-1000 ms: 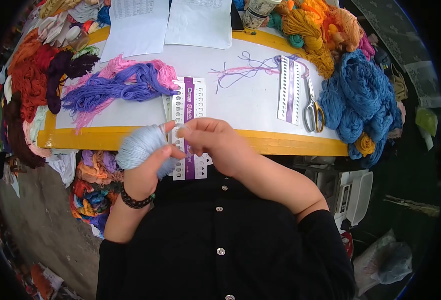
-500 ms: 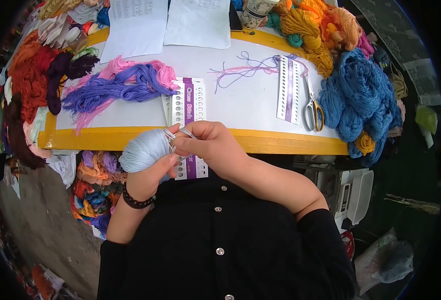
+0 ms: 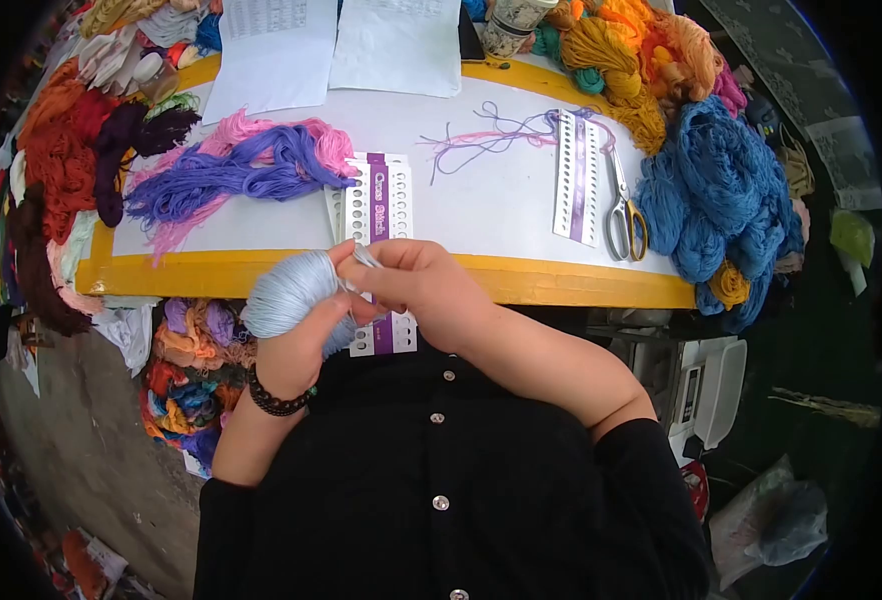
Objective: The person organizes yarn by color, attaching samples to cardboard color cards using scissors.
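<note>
Your left hand [image 3: 296, 348] gripped the pale-blue skein [image 3: 289, 292] at the bench [image 3: 561, 284] edge, your right hand [image 3: 433, 292] pinching its strands [image 3: 364, 257], with one card [image 3: 578, 185] partly threaded and the nearer card [image 3: 381, 205] visibly unthreaded.

Pale blue thread bundle [image 3: 294, 294], violet and pink skeins [image 3: 251, 178], purple-striped white cards [image 3: 379, 215], yellow-edged white tabletop [image 3: 481, 225]

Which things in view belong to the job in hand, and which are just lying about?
Likely the job:
pale blue thread, held in the left hand, its strands pinched by the right hand
purple-striped punched card, partly hidden by the hands
perhaps the scissors, untouched

Apparently lying about:
patterned cup
paper sheets
blue skeins
</note>
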Demonstrator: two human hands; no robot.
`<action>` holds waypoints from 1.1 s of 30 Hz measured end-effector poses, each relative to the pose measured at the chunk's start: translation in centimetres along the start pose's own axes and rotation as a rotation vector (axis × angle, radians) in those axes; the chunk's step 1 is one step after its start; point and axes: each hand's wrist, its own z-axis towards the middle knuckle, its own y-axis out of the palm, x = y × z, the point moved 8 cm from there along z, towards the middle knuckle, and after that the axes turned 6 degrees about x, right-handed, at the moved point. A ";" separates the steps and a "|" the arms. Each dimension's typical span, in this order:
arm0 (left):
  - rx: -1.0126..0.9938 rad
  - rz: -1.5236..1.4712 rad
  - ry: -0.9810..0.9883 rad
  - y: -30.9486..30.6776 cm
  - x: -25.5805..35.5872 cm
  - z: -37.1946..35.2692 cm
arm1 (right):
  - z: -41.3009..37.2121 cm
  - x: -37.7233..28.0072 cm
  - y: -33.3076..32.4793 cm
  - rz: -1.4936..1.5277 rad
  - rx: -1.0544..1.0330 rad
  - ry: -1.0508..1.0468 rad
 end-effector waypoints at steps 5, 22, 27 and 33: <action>0.035 0.125 0.086 0.0 0.0 0.0 | -0.3 -0.1 0.7 -0.223 -0.008 -0.082; 0.052 -0.016 -0.096 -0.7 -0.6 -0.1 | -1.0 -0.6 1.6 0.009 -0.058 -0.058; 0.036 0.011 -0.093 0.0 -0.2 -0.1 | -1.0 -0.8 1.1 -0.097 -0.024 -0.093; -0.007 0.039 -0.061 0.2 -0.7 0.0 | -0.6 -0.7 1.2 -0.261 -0.035 -0.109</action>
